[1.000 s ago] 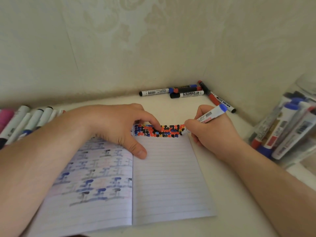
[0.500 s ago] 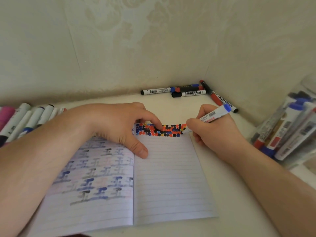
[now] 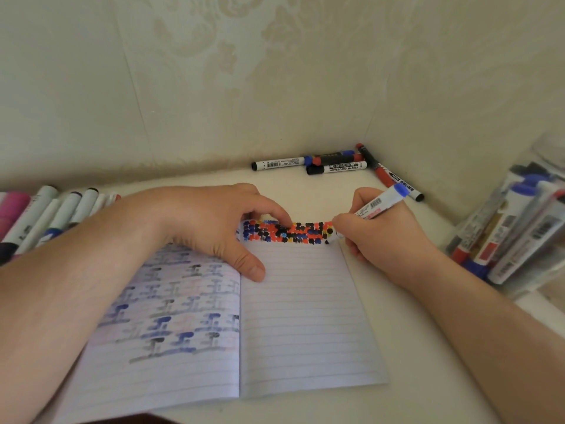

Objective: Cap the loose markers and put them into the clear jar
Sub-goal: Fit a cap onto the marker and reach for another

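Observation:
My right hand (image 3: 379,237) grips a white marker with a blue end (image 3: 382,201), its tip down at the right end of a band of coloured dots at the top of the open lined notebook (image 3: 302,325). My left hand (image 3: 208,224) presses on the notebook, fingertips curled onto the dots and thumb flat on the right page. Several loose markers (image 3: 336,165) lie by the wall at the back. The clear jar (image 3: 526,228) lies tilted at the right edge with several markers inside.
A row of thicker markers (image 3: 46,215) lies at the far left beside my left forearm. The wall corner closes in behind the loose markers. The table's front edge shows below the notebook.
My right hand has shifted slightly along the dot band with the marker, its tip now at the band's lower right end. My left hand stays put.

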A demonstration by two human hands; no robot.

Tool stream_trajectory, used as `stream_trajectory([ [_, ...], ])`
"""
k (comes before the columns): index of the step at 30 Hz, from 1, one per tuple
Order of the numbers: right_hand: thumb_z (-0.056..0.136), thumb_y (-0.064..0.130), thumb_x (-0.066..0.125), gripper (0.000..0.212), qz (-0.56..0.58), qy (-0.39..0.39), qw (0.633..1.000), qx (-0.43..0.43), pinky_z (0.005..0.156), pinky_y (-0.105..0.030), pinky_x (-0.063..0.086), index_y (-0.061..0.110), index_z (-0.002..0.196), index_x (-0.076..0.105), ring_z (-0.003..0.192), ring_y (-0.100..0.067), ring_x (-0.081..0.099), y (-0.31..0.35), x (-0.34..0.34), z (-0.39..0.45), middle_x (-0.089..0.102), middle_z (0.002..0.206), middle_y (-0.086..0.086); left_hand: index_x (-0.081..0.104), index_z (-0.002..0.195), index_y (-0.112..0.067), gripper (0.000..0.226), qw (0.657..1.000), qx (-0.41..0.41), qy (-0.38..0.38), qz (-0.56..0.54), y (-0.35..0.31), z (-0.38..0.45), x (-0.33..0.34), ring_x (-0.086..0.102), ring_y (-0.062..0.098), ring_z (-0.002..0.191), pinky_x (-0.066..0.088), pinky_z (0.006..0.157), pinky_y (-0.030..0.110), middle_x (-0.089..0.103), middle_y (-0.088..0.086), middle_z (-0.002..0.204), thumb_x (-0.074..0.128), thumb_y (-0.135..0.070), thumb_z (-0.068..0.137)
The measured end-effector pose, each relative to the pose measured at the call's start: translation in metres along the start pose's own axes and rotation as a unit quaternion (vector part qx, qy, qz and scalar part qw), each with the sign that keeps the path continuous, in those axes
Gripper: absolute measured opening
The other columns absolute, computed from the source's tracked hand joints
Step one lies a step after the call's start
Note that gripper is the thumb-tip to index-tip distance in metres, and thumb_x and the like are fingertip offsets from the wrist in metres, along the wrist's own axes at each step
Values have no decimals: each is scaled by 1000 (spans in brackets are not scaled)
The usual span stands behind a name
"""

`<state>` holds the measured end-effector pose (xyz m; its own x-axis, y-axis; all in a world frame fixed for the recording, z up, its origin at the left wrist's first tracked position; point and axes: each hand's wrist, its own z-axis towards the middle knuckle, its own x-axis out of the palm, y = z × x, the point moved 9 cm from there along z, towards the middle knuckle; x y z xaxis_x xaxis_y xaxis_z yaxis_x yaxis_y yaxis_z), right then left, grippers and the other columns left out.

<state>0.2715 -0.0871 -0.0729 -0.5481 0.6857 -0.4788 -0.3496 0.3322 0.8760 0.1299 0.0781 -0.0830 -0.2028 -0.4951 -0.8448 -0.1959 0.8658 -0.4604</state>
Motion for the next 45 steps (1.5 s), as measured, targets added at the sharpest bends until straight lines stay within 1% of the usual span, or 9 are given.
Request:
stream_trajectory([
  [4,86,16,78,30,89,-22,996,-25,46,-25,29,17,72,51,48,-16,35,9,-8,-1,47,55,0,37,136,-63,62,982,13,-161,-94,4,-10,-20,56,-5,114,45,100,25,60,-25,119,74,-33,94],
  [7,87,9,81,24,175,57,980,-71,47,-26,28,23,81,63,52,-18,34,45,-1,-5,50,64,-3,42,127,-39,44,956,19,-260,-134,13,-15,-31,60,-7,115,45,101,26,70,-26,117,58,-7,102],
  [10,85,14,73,5,201,107,970,-82,47,-26,33,18,82,74,55,-20,43,78,12,-4,51,64,-7,53,110,-43,39,942,17,-296,-158,16,-15,-37,66,-3,110,50,104,33,73,-21,113,67,-9,97],
  [13,76,26,60,23,226,46,971,-58,49,-27,34,15,73,79,56,-23,45,81,19,5,54,61,-9,59,102,-46,35,929,10,-322,-180,14,-18,-42,69,3,102,53,101,35,72,-16,107,71,-13,96],
  [18,77,16,54,25,273,-27,961,18,53,-30,32,13,68,77,59,-20,47,58,32,15,58,66,-10,60,100,-48,40,926,14,-324,-194,17,-19,-44,68,5,106,52,104,38,71,-16,109,70,-9,96],
  [25,79,18,53,14,280,-5,960,1,51,-29,36,18,71,64,56,-20,49,54,34,13,55,59,-3,60,102,-45,37,934,17,-300,-193,11,-17,-40,69,-2,101,53,101,32,74,-19,102,69,-10,97],
  [30,96,6,47,28,305,0,952,4,51,-29,36,17,71,53,58,-21,49,55,28,12,55,57,-1,61,106,-39,36,921,15,-307,-238,17,-20,-41,71,-1,101,52,105,33,76,-13,103,66,-5,98],
  [41,102,17,66,5,218,54,973,-44,60,-29,53,14,100,69,68,-20,65,51,40,12,73,80,-12,67,101,-45,38,912,23,-345,-219,14,-23,-46,69,5,99,55,99,34,74,-16,102,74,-9,93],
  [45,101,13,67,14,121,40,988,-92,60,-24,53,23,107,75,65,-14,62,46,32,17,76,82,-3,71,99,-36,34,892,6,-375,-253,22,-27,-52,72,8,90,58,93,33,76,-15,94,83,-8,84],
])
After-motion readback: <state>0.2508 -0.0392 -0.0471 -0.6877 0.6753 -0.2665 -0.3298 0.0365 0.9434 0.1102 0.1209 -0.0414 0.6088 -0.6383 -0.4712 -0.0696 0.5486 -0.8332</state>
